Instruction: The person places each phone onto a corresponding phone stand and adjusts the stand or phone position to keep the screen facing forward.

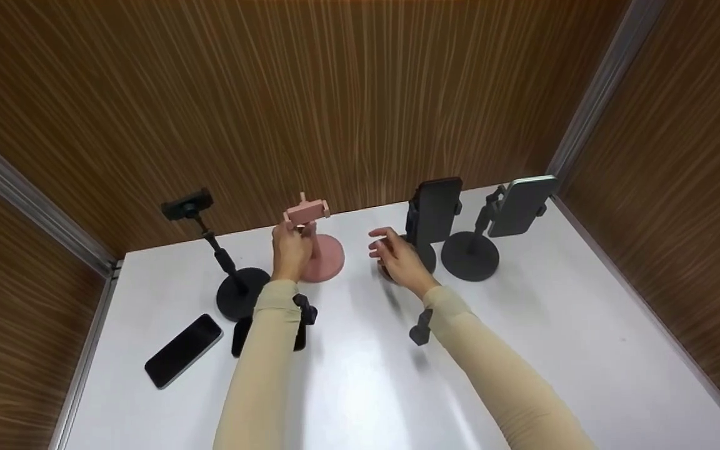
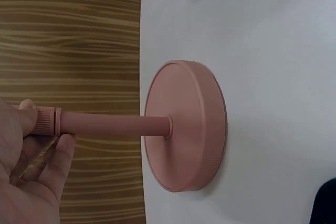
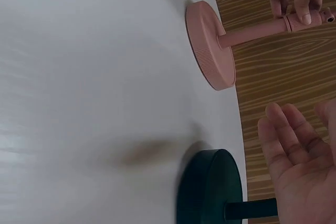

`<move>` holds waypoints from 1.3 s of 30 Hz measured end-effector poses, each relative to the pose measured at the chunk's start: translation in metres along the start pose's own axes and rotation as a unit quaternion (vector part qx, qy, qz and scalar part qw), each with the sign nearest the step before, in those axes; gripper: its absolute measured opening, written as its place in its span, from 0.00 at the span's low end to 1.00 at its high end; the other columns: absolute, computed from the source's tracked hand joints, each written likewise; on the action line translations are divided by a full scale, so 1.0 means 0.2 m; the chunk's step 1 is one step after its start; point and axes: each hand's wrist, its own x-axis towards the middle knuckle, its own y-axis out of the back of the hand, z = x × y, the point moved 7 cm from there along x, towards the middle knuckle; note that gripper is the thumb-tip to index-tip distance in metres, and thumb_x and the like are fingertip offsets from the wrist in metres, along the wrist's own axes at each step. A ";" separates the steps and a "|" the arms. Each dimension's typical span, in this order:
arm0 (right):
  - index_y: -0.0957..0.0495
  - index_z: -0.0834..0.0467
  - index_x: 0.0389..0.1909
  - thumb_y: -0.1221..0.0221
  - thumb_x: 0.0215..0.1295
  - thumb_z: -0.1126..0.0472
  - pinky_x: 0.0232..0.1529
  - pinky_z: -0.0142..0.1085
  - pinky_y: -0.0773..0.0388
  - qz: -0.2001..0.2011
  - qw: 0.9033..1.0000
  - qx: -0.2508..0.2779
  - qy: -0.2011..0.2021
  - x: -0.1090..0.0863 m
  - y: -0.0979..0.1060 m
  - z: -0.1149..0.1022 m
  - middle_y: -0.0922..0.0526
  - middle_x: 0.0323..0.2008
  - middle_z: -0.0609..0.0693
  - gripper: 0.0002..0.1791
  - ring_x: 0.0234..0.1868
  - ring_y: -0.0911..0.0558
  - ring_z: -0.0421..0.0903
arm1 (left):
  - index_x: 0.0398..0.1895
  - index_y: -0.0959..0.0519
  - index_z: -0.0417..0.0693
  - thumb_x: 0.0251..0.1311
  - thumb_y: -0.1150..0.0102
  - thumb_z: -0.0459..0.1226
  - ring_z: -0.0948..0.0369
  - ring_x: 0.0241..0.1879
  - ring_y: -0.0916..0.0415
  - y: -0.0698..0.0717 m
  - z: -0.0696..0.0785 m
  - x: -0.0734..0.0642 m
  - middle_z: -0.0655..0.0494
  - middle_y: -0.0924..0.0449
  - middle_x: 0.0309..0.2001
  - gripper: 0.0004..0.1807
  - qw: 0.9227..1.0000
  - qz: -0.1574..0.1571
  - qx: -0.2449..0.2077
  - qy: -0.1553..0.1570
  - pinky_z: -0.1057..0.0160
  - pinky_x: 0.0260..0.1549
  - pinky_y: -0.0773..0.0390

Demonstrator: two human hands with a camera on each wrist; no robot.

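Your left hand [image 1: 291, 250] is on the pink phone stand [image 1: 327, 262], with thumb and fingers clamped on the ribbed collar [image 2: 44, 121] of its stem, just under the pink holder [image 1: 307, 214]. The stand is upright near the back edge of the worktop [image 1: 554, 350], left of your right hand [image 1: 402, 265], base flat, and the holder has no phone in it. Your right hand's fingers are apart and loosely bent, gripping nothing; it's over the near side of the middle black stand [image 1: 425, 257], which carries a dark phone [image 1: 440, 209]. Can't tell if it brushes that stand. The far-right black stand [image 1: 469, 262] also has a phone [image 1: 524, 206]; the left black stand [image 1: 232, 303] has a bare holder. Two more phones lie flat: one at front left [image 1: 184, 351], another partly hidden under your left forearm [image 1: 240, 335].

Step in hand, my read: holding or adjusting the pink stand at its collar, with the right hand free to help. Next move seems to call for keeping the base planted, then bringing the right hand across to the pink holder without knocking the middle stand. If the collar turns, twist gently; a one-sided push could tip the stand.
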 end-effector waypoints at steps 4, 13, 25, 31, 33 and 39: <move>0.28 0.62 0.68 0.50 0.87 0.62 0.62 0.52 0.14 -0.010 1.000 -0.002 0.002 -0.01 -0.02 0.01 0.15 0.57 0.65 0.17 0.59 0.12 0.58 | 0.63 0.22 0.33 0.73 0.37 0.33 0.44 0.57 0.13 0.01 0.02 -0.02 0.35 0.12 0.53 0.19 0.999 0.011 0.021 -0.039 0.45 0.62 0.17; 0.27 0.65 0.67 0.46 0.85 0.61 0.65 0.53 0.16 -0.031 1.000 0.000 0.000 -0.04 -0.05 0.06 0.15 0.58 0.69 0.18 0.59 0.13 0.60 | 0.61 0.20 0.31 0.72 0.33 0.33 0.43 0.55 0.12 0.02 0.03 -0.08 0.36 0.11 0.51 0.19 0.995 0.000 0.050 -0.085 0.45 0.59 0.15; 0.25 0.62 0.66 0.45 0.84 0.61 0.63 0.53 0.17 -0.052 0.998 0.002 0.019 -0.10 -0.07 0.09 0.15 0.58 0.69 0.17 0.59 0.14 0.64 | 0.51 0.16 0.32 0.68 0.31 0.30 0.40 0.49 0.10 0.01 0.08 -0.14 0.36 0.09 0.44 0.12 0.980 0.013 0.074 -0.185 0.44 0.53 0.12; 0.24 0.65 0.66 0.44 0.84 0.61 0.66 0.55 0.17 -0.055 0.998 0.010 0.027 -0.12 -0.07 0.10 0.15 0.58 0.69 0.17 0.59 0.13 0.60 | 0.52 0.17 0.34 0.70 0.31 0.30 0.42 0.50 0.10 0.01 0.09 -0.17 0.37 0.09 0.45 0.11 0.974 0.009 0.081 -0.210 0.45 0.53 0.12; 0.24 0.64 0.65 0.44 0.84 0.61 0.65 0.54 0.17 -0.055 0.998 0.013 0.031 -0.12 -0.06 0.10 0.15 0.56 0.69 0.17 0.58 0.13 0.61 | 0.51 0.17 0.34 0.70 0.32 0.31 0.42 0.49 0.10 0.01 0.10 -0.18 0.37 0.09 0.45 0.11 0.974 0.009 0.087 -0.211 0.44 0.53 0.12; 0.23 0.66 0.63 0.44 0.83 0.62 0.59 0.45 0.15 -0.052 0.997 0.010 0.049 -0.14 -0.05 0.10 0.14 0.52 0.69 0.15 0.54 0.14 0.66 | 0.51 0.16 0.35 0.69 0.31 0.31 0.41 0.48 0.10 0.00 0.11 -0.20 0.38 0.09 0.44 0.12 0.971 0.003 0.101 -0.215 0.44 0.51 0.11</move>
